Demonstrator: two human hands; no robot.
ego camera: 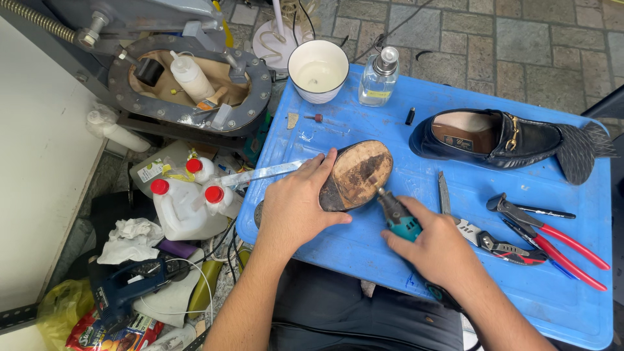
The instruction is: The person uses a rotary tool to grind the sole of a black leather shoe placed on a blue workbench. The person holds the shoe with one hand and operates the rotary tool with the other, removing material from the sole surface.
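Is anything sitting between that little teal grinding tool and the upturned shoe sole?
Nothing visible does. The right hand holds the teal rotary tool with its tip right at the worn sole, which the left hand steadies on the blue board.

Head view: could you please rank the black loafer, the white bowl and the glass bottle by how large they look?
1. Black loafer, clearly largest.
2. White bowl.
3. Glass bottle, smallest, narrower than the bowl.
All three lie similarly far off, so the order seems sound.
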